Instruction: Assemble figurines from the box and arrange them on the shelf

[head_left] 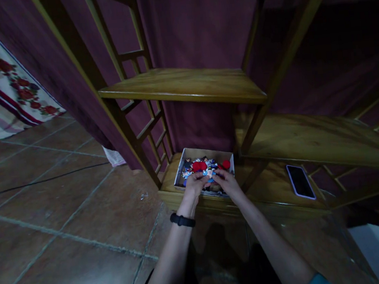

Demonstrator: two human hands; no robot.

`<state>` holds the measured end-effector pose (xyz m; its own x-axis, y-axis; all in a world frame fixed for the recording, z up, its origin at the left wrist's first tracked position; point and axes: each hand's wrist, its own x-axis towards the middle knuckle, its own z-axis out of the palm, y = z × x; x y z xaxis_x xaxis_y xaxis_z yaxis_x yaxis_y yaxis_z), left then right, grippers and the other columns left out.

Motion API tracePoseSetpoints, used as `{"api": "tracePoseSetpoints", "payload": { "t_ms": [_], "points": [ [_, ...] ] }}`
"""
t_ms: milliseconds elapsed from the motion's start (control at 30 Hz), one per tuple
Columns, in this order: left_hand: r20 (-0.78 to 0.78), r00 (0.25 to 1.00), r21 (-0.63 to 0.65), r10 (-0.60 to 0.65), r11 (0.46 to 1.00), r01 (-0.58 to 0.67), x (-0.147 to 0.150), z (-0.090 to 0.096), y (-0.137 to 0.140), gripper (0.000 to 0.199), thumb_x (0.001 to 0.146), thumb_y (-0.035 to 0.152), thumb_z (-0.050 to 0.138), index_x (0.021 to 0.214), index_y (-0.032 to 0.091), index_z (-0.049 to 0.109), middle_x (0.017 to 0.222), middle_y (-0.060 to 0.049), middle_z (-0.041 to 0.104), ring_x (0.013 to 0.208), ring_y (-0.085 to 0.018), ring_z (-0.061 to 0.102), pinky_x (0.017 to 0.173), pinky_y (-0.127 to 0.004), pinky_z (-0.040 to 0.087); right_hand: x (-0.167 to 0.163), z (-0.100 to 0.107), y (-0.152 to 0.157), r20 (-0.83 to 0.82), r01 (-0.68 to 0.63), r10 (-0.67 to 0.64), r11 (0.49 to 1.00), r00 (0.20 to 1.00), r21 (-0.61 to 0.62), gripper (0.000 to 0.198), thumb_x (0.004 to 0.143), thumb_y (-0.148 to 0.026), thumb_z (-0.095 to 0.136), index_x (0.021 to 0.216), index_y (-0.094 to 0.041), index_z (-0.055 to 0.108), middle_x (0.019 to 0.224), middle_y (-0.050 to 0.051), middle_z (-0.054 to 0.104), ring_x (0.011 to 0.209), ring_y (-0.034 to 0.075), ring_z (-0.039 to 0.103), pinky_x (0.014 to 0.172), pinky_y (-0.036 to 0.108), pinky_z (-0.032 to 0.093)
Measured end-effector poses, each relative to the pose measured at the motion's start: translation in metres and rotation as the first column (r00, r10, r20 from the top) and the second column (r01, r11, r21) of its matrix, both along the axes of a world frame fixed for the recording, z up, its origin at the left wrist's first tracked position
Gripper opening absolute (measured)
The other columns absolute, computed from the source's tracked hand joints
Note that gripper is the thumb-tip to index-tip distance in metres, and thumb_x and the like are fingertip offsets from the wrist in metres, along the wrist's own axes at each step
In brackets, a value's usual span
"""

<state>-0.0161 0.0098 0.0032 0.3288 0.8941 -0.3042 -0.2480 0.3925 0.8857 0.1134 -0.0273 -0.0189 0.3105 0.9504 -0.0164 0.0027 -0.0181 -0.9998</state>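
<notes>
Both my hands meet over a shallow cardboard box (181, 166) on the lowest shelf. Between the fingertips of my left hand (195, 184) and my right hand (226, 181) is a small figurine (209, 173), pale with blue parts, too small to make out fully. Each hand pinches one side of it. Inside the box lie several small colourful items, among them a red piece (199, 166) and a red ball-like piece (226, 164). My hands hide the front part of the contents. A black band (183, 220) circles my left wrist.
A wooden shelf board (179, 83) juts out above the box. To the right, a phone (300, 182) lies on the low shelf. Dark curtains (191, 33) hang behind the wooden frame. A black cable (51, 178) crosses the tiled floor (91, 211) at left.
</notes>
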Motion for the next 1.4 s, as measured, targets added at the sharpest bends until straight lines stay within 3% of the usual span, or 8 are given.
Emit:
{"api": "tracePoseSetpoints", "payload": {
  "t_ms": [167,400,667,867,1100,1233,1400],
  "points": [
    [0.007,1.0,-0.034,-0.024,0.999,0.025,-0.003,0.003,-0.004,0.02,0.058,0.019,0.075,0.072,0.008,0.066,0.068,-0.005,0.066,0.059,-0.011,0.06,0.058,-0.023,0.053,-0.005,0.01,-0.006,-0.159,-0.004,-0.006,0.998,0.987,-0.063,0.033,0.059,-0.041,0.068,0.083,-0.019,0.066,0.079,0.0,0.066,0.065,0.014,0.059,0.061,0.028,0.05],
    [0.03,0.999,-0.058,-0.01,0.998,0.011,-0.005,0.007,-0.017,0.017,0.063,0.015,0.072,0.077,0.011,0.062,0.067,-0.003,0.064,0.058,-0.011,0.062,0.057,-0.023,0.054,-0.005,0.02,-0.018,-0.227,-0.027,0.009,0.997,0.974,-0.077,0.031,0.06,-0.04,0.069,0.082,-0.018,0.066,0.065,-0.002,0.063,0.051,0.01,0.054,0.052,0.023,0.048],
    [0.085,0.996,-0.085,-0.027,0.996,0.034,-0.01,0.014,-0.035,0.018,0.064,0.01,0.07,0.078,0.013,0.058,0.07,-0.003,0.064,0.061,-0.011,0.063,0.062,-0.024,0.055,-0.008,0.029,-0.04,-0.348,-0.052,0.019,0.995,0.937,-0.084,0.03,0.06,-0.037,0.071,0.083,-0.018,0.066,0.07,0.0,0.066,0.058,0.011,0.059,0.061,0.025,0.051],
    [0.026,0.998,0.087,-0.049,0.995,0.046,-0.009,0.014,-0.053,0.019,0.061,0.018,0.072,0.076,0.013,0.06,0.07,-0.001,0.063,0.061,-0.01,0.06,0.061,-0.023,0.052,-0.006,0.032,-0.062,-0.38,-0.071,0.045,0.996,0.924,-0.056,0.026,0.059,-0.033,0.073,0.08,-0.018,0.065,0.076,0.001,0.067,0.063,0.013,0.062,0.066,0.029,0.053],
    [-0.217,0.966,0.333,-0.139,0.92,0.207,-0.003,0.023,-0.083,0.017,0.064,0.028,0.066,0.071,0.012,0.063,0.064,0.0,0.062,0.055,-0.01,0.054,0.052,-0.02,0.045,0.005,0.039,-0.101,-0.439,-0.071,0.042,0.996,0.898,-0.05,0.033,0.058,-0.036,0.074,0.083,-0.016,0.065,0.08,0.004,0.069,0.072,0.017,0.065,0.07,0.032,0.052],
    [-0.304,0.939,0.336,-0.162,0.904,0.265,0.0,0.027,-0.089,0.017,0.068,0.03,0.062,0.073,0.013,0.062,0.063,0.0,0.061,0.05,-0.01,0.053,0.047,-0.019,0.043,0.007,0.044,-0.116,-0.433,-0.083,0.052,0.995,0.9,-0.054,0.03,0.061,-0.037,0.072,0.081,-0.016,0.066,0.077,0.004,0.068,0.069,0.015,0.064,0.066,0.029,0.052],
    [-0.278,0.942,0.283,-0.187,0.922,0.266,0.006,0.018,-0.085,0.02,0.068,0.029,0.064,0.081,0.015,0.057,0.064,0.001,0.061,0.046,-0.009,0.055,0.045,-0.02,0.044,0.015,0.037,-0.116,-0.431,-0.078,0.028,0.992,0.902,-0.099,0.029,0.059,-0.036,0.074,0.079,-0.017,0.066,0.073,0.003,0.068,0.061,0.013,0.062,0.061,0.027,0.052]
  ]
}}
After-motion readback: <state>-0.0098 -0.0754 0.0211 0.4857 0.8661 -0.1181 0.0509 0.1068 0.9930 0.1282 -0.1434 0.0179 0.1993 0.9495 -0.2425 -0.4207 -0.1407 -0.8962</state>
